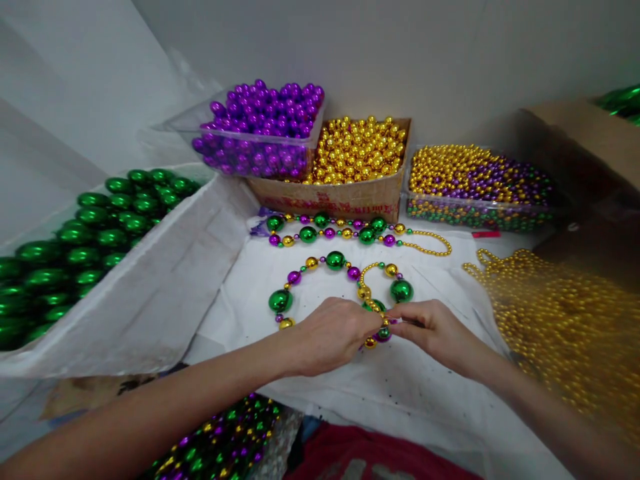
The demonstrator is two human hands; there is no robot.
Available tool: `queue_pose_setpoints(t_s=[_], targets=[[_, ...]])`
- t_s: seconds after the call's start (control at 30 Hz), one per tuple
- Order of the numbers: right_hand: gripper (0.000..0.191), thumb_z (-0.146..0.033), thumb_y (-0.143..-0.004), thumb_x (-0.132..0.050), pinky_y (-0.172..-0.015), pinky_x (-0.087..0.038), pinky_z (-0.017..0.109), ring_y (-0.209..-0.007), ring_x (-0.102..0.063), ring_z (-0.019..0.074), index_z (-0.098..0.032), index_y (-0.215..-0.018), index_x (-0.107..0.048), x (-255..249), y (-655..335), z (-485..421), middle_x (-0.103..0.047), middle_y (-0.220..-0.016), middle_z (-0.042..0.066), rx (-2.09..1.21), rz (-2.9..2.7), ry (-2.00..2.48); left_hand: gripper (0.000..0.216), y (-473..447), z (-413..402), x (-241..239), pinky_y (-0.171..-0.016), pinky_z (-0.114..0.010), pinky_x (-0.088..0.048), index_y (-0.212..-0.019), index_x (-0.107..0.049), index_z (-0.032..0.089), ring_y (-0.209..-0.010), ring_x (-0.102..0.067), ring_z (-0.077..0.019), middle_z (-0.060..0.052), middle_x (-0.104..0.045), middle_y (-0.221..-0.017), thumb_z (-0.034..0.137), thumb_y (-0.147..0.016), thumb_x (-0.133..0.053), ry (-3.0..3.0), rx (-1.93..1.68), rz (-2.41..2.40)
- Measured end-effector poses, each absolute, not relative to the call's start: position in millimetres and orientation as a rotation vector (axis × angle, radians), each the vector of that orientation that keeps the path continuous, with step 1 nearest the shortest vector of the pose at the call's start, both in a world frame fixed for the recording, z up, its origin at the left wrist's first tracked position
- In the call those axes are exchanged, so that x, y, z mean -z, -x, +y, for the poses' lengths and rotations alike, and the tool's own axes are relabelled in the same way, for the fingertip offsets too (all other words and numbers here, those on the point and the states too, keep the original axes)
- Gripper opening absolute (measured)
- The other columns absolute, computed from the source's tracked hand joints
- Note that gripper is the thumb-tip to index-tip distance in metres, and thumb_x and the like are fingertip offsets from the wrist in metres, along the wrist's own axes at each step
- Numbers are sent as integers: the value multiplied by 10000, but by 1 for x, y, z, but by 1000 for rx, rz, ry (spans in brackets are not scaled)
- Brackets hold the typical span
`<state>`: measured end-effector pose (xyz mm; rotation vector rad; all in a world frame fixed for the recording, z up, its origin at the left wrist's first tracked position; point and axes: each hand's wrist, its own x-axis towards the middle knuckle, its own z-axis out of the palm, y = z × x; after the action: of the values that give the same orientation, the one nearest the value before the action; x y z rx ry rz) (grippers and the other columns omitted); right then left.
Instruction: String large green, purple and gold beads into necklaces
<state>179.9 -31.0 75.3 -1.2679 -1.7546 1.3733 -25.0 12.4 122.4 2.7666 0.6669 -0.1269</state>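
Left hand (333,337) curled, right hand (437,330) pinching, necklace (335,260) between

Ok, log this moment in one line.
left hand: holding bead necklace | right hand: pinching same necklace | second necklace: beyond hands, on white cloth

left hand (335,337): gripping bead necklace (335,260) | right hand (435,330): apparently pinching it too | cardboard box (345,199): behind
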Motion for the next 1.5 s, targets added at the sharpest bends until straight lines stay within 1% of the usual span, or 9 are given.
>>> queue_pose_setpoints(t_s=[0.37,0.5,0.73,0.8,0.93,1.0,1.13,1.33,1.5], targets=[[279,-362,-847,-545,-542,-358,223,-592,-502,133,-170,-673,-649,-47,-174,-34,-573,-609,-16,-1300,-1753,1352,190,35,-4,-92,-566,-263,-411,-1032,-509,167,-654,-581,-168,-42,-639,-740,183,-901,-373,-2822,97,878],[269,-349,-856,-535,-556,-360,228,-605,-528,146,-189,-680,-662,-50,-172,-36,-597,-616,-10,-1284,-1828,1370,480,33,-4,-99,-563,-262,-404,-1267,-381,188,-686,-600,-168,-35,-654,-773,60,-807,-431,-2883,125,733],[245,-192,-855,-482,-623,-333,284,-671,-524,189,-209,-648,-609,-69,-192,-52,-571,-636,25,-933,-2197,1671,352,29,1,-107,-516,-273,-321,-1153,-459,181,-629,-588,-161,-32,-645,-723,82,-815,-444,-2839,267,609],[225,-218,-851,-509,-718,-374,323,-778,-537,211,-207,-647,-603,-67,-204,-54,-586,-708,36,-1167,-2045,1564,278,27,0,-107,-515,-280,-307,-1102,-470,174,-608,-577,-158,-26,-633,-693,97,-839,-420,-2805,264,642],[198,-337,-852,-578,-982,-352,405,-1149,-480,238,-214,-703,-620,-52,-203,-61,-584,-1134,45,-1732,-1078,989,182,25,-8,-100,-529,-284,-311,-1039,-453,174,-609,-573,-155,-21,-629,-702,136,-886,-362,-2729,218,725],[149,-324,-843,-606,-1010,-364,389,-1049,-544,187,-228,-728,-605,-45,-188,-65,-613,-975,20,-1777,-540,691,159,24,-12,-97,-540,-280,-320,-1019,-440,174,-628,-577,-156,-22,-632,-727,144,-890,-353,-2720,198,777],[91,-171,-858,-591,-885,-460,290,-563,-451,63,-205,-775,-573,-46,-157,-66,-390,-595,-69,-1750,-23,377,126,25,-17,-100,-518,-275,-309,-948,-428,175,-603,-562,-155,-26,-619,-713,114,-847,-386,-2790,257,784],[138,-135,-893,-518,-720,-475,260,-516,-308,63,-150,-762,-560,-60,-143,-53,-246,-561,-68,-1797,0,283,247,34,-15,-134,-496,-275,-308,-926,-435,170,-601,-554,-164,-45,-616,-715,27,-726,-462,-2910,415,696],[192,-169,-911,-514,-460,-284,170,-479,-222,53,-116,-730,-553,-56,-129,-43,-203,-560,-70,-1855,7,305,269,44,-17,-147,-505,-277,-350,-917,-439,165,-616,-566,-169,-41,-621,-734,20,-699,-500,-2848,532,676]])
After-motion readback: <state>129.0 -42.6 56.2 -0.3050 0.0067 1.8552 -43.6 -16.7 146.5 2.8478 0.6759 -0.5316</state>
